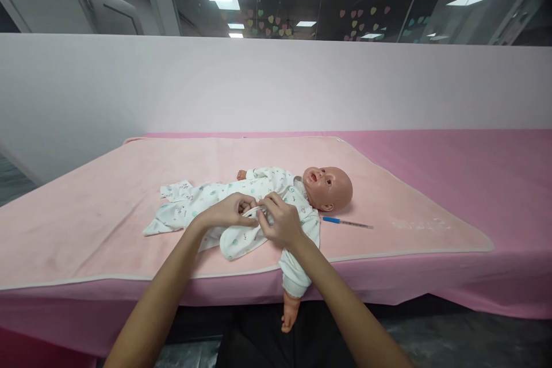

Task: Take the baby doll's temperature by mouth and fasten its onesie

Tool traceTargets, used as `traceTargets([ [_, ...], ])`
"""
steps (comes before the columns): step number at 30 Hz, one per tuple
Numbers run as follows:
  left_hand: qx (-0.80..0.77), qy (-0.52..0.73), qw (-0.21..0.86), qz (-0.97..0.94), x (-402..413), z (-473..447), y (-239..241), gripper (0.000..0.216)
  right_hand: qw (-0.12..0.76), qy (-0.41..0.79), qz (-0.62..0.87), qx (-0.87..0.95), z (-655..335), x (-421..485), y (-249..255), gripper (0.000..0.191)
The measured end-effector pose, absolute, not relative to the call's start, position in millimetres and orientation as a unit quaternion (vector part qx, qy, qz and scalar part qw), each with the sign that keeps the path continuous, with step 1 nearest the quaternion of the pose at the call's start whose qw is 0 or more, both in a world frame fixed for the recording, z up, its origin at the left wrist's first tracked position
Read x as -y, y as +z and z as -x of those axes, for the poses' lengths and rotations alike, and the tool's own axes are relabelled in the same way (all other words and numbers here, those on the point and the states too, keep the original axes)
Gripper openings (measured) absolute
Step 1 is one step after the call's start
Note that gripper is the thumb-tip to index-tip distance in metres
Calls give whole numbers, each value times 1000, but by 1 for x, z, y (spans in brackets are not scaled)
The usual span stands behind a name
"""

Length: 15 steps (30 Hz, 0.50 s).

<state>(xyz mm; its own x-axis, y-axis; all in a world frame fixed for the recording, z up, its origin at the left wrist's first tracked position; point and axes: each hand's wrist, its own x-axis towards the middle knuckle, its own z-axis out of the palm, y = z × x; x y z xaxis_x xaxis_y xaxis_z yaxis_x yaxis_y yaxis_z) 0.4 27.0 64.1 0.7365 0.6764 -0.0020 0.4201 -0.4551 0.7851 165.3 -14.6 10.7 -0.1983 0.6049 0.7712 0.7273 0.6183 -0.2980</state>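
Blanket (86, 230): pale pink, spread from the left edge of the frame to the lower right, under a doll.
Suit legs (172, 213): centre left, flat on the blanket, pointing left; the doll's long axis runs across the frame from here, rising slightly toward its head.
Left hand (228, 211): centre of the frame, over the doll's middle, thumb and fingers pinching the edge of the white printed suit (211, 191).
Suit flap (242, 241): just below the fingertips, on the side toward the person; its bulk lies nearer the left hand, its upper edge runs between both hands.
Right hand (282, 223): just right of the left, fingers curled, thumb against them, seemingly pinching the same edge; the fingertips nearly meet.
Doll's near arm (294, 276): lower centre, under the right wrist, hanging past the table edge; the right hand is nearer to it.
Doll's head (338, 187): right of centre, beyond the right hand, face up.
Blue-ended stick (348, 223): right of centre, just below the head, lying on the blanket.
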Motion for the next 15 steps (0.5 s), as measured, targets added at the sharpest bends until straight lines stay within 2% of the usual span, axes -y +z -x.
traceTargets([
  [4,-415,269,303,-814,-7,4,49,20,469,-53,431,769,-166,13,9,12],
  [8,-450,312,215,-809,4,0,36,22,478,-40,431,764,-166,12,8,13],
  [15,-499,357,120,-781,15,-11,23,17,505,-16,422,753,-167,12,7,12],
])
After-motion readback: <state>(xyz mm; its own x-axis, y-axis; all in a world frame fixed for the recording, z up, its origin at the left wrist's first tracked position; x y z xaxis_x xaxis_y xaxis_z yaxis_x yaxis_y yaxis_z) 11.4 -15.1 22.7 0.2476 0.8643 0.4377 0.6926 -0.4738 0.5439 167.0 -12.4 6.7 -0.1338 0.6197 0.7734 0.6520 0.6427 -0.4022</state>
